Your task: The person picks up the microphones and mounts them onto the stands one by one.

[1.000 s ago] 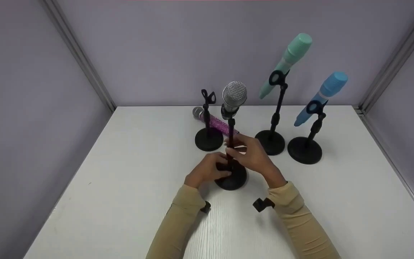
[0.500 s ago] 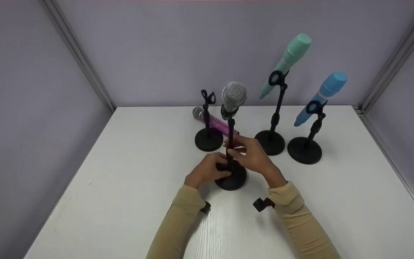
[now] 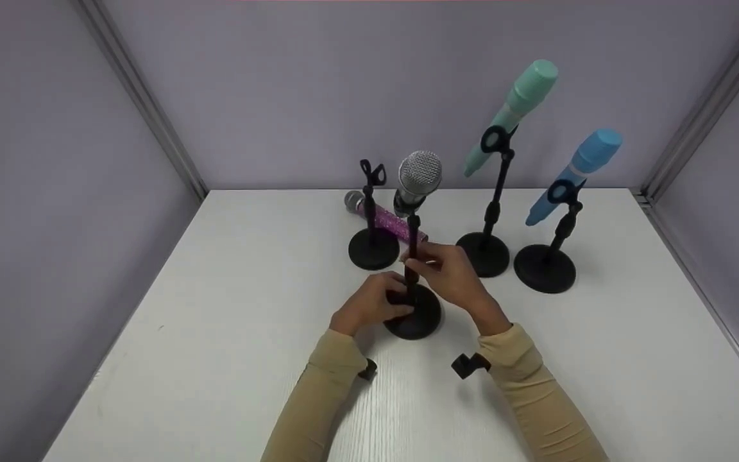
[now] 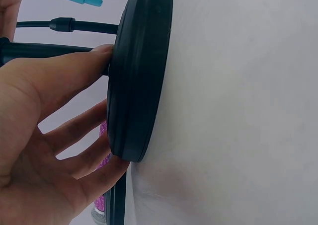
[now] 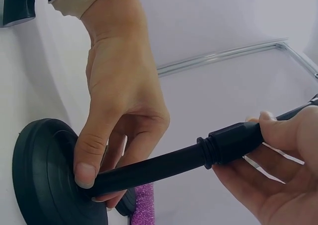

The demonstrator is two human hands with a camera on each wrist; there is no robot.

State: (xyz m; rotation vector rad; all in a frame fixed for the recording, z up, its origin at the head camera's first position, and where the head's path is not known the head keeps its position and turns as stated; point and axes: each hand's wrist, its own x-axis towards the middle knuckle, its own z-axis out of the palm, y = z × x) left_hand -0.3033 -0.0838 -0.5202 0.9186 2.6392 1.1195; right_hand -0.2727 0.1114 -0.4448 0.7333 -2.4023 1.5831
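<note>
A silver microphone point(image 3: 420, 173) sits in the clip of a black desk stand point(image 3: 426, 321), upright on the white table. My left hand point(image 3: 369, 300) holds the stand low down; in the left wrist view its thumb lies on the round base point(image 4: 141, 81) beside the pole, and its fingers reach to the base's edge. Higher up, my right hand point(image 3: 454, 277) pinches the pole between thumb and fingers, at the upper end of the thick collar point(image 5: 233, 143) in the right wrist view. Behind the pole lies a pink glittery microphone point(image 3: 392, 221), partly hidden.
Left of centre stands a shorter black stand point(image 3: 373, 249) with a bare clip. To the right, a mint green microphone point(image 3: 532, 86) and a blue microphone point(image 3: 594, 153) lean in stands of their own. Grey panels point(image 3: 318, 83) enclose the white table point(image 3: 228, 308).
The silver microphone and upper pole have sunk slightly. My right hand's thumb has shifted a little up the pole, baring more of the collar. My left hand stays in place.
</note>
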